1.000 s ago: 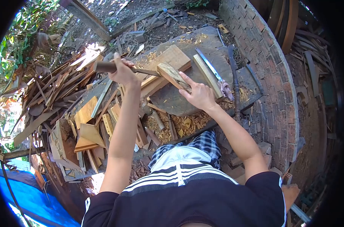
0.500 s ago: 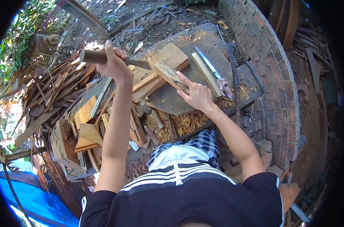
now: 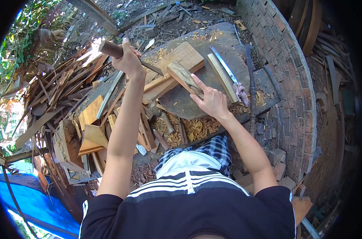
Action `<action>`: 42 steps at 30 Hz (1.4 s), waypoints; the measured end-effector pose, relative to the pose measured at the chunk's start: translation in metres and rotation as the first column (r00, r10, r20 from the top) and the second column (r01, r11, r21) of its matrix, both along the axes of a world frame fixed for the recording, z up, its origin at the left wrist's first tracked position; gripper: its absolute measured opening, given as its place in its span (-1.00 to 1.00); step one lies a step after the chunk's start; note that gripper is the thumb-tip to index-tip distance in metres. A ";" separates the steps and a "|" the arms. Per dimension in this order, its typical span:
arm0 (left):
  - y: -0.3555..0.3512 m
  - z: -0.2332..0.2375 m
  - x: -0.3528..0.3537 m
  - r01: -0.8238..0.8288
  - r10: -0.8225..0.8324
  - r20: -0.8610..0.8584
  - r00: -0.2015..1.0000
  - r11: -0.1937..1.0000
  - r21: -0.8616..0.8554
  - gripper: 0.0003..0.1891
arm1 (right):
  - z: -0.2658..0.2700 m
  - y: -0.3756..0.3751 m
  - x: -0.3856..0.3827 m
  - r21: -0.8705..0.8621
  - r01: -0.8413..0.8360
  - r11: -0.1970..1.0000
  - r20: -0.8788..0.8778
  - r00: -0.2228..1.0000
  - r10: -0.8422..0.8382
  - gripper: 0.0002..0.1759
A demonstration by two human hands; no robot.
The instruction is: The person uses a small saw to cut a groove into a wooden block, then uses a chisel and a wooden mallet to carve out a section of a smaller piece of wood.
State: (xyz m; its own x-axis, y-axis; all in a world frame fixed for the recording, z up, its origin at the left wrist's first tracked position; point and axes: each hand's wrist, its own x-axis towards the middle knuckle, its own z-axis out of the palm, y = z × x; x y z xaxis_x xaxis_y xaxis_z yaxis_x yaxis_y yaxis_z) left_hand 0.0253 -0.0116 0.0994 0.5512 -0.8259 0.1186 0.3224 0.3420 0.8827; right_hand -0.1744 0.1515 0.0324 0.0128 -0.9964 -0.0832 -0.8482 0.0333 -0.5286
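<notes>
The left hand [image 3: 129, 61] is closed round the wooden handle of a chopping knife [image 3: 109, 48], whose blade points toward 4 o'clock, its tip just beside a slanted piece of wood [image 3: 183, 77]. The right hand [image 3: 212, 101], at 5 o'clock from that piece, grips its lower end with the forefinger stretched along it, on the bench [image 3: 220, 40].

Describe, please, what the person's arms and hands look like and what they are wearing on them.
Both arms are bare up to short black sleeves. The left hand and right hand wear no gloves, and no watch or ring shows. The black shirt carries white stripes.
</notes>
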 end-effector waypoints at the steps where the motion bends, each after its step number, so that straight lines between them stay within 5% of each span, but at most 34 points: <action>1: -0.001 -0.001 0.000 0.003 -0.003 0.000 1.000 1.000 -0.013 -0.74 | 0.000 0.000 0.000 0.003 0.000 1.000 -0.004 1.000 0.000 -0.15; 13: -0.003 -0.006 -0.005 0.032 -0.032 -0.012 0.999 0.999 -0.018 -0.74 | 0.000 0.000 0.001 0.006 -0.003 1.000 0.031 1.000 0.003 -0.18; 21: 0.009 -0.013 -0.017 0.092 -0.047 0.281 0.959 0.984 -0.151 -0.78 | 0.001 -0.003 -0.001 0.062 -0.006 0.998 0.059 0.998 0.002 -0.20; 24: 0.010 -0.025 -0.022 0.107 0.005 0.526 0.851 0.977 -0.182 -0.78 | 0.000 -0.022 -0.012 -0.163 0.039 0.986 0.351 0.936 0.021 -0.29; 26: 0.013 -0.025 -0.027 0.065 0.050 0.561 0.827 0.981 -0.184 -0.78 | 0.086 -0.050 -0.004 -0.533 0.149 0.833 0.550 0.809 0.207 -0.30; 29: 0.020 -0.021 -0.037 0.115 -0.007 0.544 0.839 0.979 -0.166 -0.83 | 0.182 -0.046 0.022 -0.676 0.184 0.714 0.563 0.754 0.339 -0.35; 31: 0.023 -0.015 -0.044 0.119 0.014 0.461 0.887 0.959 -0.259 -0.74 | 0.222 -0.046 0.060 -0.857 0.342 0.385 0.474 0.816 0.331 -0.23; 32: 0.023 -0.020 -0.042 0.127 0.036 0.509 0.860 0.951 -0.283 -0.75 | 0.228 -0.047 0.048 -0.860 0.345 0.376 0.471 0.819 0.328 -0.23; 33: 0.023 -0.020 -0.042 0.128 0.039 0.507 0.861 0.948 -0.291 -0.75 | 0.231 -0.051 0.026 -0.635 -0.104 0.766 0.124 0.964 0.234 -0.24; 34: 0.024 -0.020 -0.042 0.111 0.072 0.491 0.868 0.936 -0.334 -0.76 | 0.232 -0.054 0.014 -0.073 -0.352 0.933 -0.249 0.913 0.325 -0.25; 35: 0.024 -0.019 -0.044 0.098 0.100 0.473 0.876 0.921 -0.376 -0.76 | 0.230 -0.055 0.012 -0.079 -0.347 0.935 -0.252 0.914 0.318 -0.25; 36: 0.026 -0.014 -0.043 0.091 0.058 0.431 0.900 0.944 -0.317 -0.82 | 0.226 -0.058 0.011 -0.399 -0.389 0.830 -0.167 0.921 0.351 -0.27; 38: 0.029 -0.015 -0.035 0.103 0.037 0.452 0.891 0.954 -0.281 -0.84 | 0.207 -0.074 0.019 -0.863 -0.235 0.448 0.032 0.859 0.512 -0.28; 41: 0.030 -0.022 -0.027 0.108 0.053 0.499 0.865 0.952 -0.288 -0.87 | 0.201 -0.059 0.024 -0.675 -0.397 0.621 -0.207 0.911 0.358 -0.27; 42: 0.029 -0.023 -0.027 0.126 0.060 0.504 0.862 0.937 -0.327 -0.78 | 0.203 -0.063 0.026 -0.446 -0.469 0.762 -0.159 0.879 0.448 -0.26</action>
